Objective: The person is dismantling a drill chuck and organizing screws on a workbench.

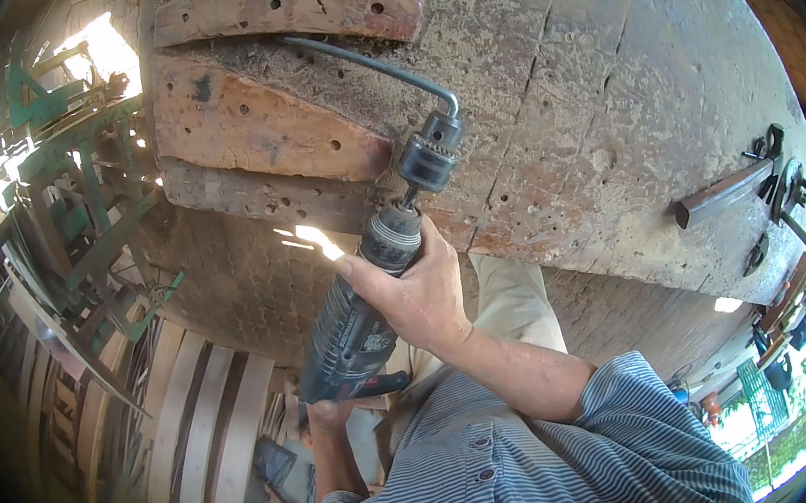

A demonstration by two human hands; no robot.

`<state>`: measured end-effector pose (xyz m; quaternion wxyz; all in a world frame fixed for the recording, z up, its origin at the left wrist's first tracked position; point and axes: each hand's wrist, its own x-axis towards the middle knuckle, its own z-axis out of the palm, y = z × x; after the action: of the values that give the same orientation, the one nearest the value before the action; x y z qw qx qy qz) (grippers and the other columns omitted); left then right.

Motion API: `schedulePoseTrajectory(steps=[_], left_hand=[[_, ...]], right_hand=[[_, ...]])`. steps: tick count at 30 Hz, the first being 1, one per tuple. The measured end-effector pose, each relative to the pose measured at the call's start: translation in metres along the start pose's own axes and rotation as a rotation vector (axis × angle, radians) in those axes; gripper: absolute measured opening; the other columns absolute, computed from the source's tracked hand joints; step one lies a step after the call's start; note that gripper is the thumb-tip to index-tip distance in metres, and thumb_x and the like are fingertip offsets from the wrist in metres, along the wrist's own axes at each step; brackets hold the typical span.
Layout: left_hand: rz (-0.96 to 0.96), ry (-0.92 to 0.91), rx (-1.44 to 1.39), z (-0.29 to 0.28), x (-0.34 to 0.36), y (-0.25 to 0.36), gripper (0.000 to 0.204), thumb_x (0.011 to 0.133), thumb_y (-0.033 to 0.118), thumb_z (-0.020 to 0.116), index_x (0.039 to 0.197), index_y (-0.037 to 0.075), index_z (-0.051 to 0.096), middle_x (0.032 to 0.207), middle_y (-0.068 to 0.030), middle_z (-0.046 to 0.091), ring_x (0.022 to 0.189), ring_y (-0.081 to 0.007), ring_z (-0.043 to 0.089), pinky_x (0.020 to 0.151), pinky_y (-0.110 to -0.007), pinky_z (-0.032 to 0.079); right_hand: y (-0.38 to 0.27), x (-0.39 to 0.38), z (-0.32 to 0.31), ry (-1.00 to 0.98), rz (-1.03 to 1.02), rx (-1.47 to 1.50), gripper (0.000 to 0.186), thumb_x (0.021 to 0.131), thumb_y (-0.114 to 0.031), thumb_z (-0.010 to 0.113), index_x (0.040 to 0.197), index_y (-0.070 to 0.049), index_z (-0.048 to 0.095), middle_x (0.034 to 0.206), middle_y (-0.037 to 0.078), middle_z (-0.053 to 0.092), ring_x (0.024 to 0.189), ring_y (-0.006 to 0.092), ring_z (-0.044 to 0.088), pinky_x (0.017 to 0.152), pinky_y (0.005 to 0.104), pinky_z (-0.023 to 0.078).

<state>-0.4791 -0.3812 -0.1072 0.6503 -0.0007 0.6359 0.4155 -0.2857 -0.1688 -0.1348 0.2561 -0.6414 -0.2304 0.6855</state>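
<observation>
A dark power drill [343,331] slants across the middle, its chuck [429,154] pointing up and away from me. From the chuck a bent steel rod [384,69] runs up and left, its far end lying between two wooden pieces. My right hand [422,294] is closed around the drill's front, just behind the chuck. At the drill's rear end is my left hand [328,414], gripping from below with its fingers mostly hidden. Both the upper wooden strip [289,11] and the lower wooden block [262,124] have several holes and lie on a worn, stained tabletop [564,97].
On the table's right side are a clamp-like metal tool [726,193] and other dark hardware [791,201]. Green metal frames [98,200] stand to the left, above long wooden planks [193,450]. Below the table is a brick-patterned floor [228,270].
</observation>
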Motion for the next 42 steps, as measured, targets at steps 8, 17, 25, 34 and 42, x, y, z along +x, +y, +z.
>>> schedulePoseTrajectory(steps=[8,17,25,34,42], left_hand=[[0.076,-0.023,0.162,-0.001,-0.02,0.002,0.135,0.06,0.061,0.099,0.165,0.001,0.039,0.162,-0.0163,0.054,0.144,-0.0336,0.059,0.119,-0.049,0.053],[0.03,-0.033,0.086,0.005,-0.03,0.009,0.123,0.063,0.046,0.099,0.162,0.001,0.043,0.157,-0.0149,0.057,0.141,-0.0335,0.061,0.115,-0.05,0.055],[0.036,0.021,0.13,0.021,-0.023,0.004,0.131,0.06,0.057,0.098,0.164,0.004,0.041,0.159,-0.0139,0.056,0.142,-0.0325,0.06,0.115,-0.049,0.056],[0.037,0.051,0.132,-0.004,-0.024,-0.006,0.133,0.058,0.059,0.097,0.166,0.007,0.039,0.158,-0.013,0.056,0.14,-0.0313,0.061,0.114,-0.048,0.057],[0.021,0.004,0.036,0.013,-0.026,0.004,0.117,0.062,0.028,0.097,0.163,0.005,0.043,0.161,-0.0124,0.054,0.15,-0.0335,0.052,0.128,-0.052,0.04]], right_hand=[[0.003,0.002,-0.002,-0.017,0.004,0.036,0.051,0.082,-0.036,0.089,0.104,0.003,0.065,0.09,0.015,0.076,0.083,0.0232,0.076,0.08,0.0408,0.061],[0.005,0.006,-0.003,-0.035,-0.034,0.097,0.053,0.084,-0.038,0.087,0.107,0.004,0.066,0.092,0.014,0.076,0.085,0.022,0.075,0.082,0.0402,0.06],[0.008,0.007,-0.005,-0.05,-0.056,0.115,0.056,0.084,-0.04,0.087,0.109,0.005,0.065,0.093,0.016,0.077,0.086,0.0253,0.077,0.082,0.041,0.061],[-0.01,0.005,-0.008,-0.039,0.029,-0.003,0.053,0.083,-0.037,0.089,0.107,0.004,0.065,0.09,0.011,0.075,0.083,0.0164,0.072,0.079,0.0361,0.059],[-0.006,0.01,-0.013,-0.099,0.036,0.085,0.052,0.082,-0.037,0.088,0.107,0.002,0.065,0.091,0.011,0.075,0.084,0.0171,0.072,0.079,0.0361,0.06]])
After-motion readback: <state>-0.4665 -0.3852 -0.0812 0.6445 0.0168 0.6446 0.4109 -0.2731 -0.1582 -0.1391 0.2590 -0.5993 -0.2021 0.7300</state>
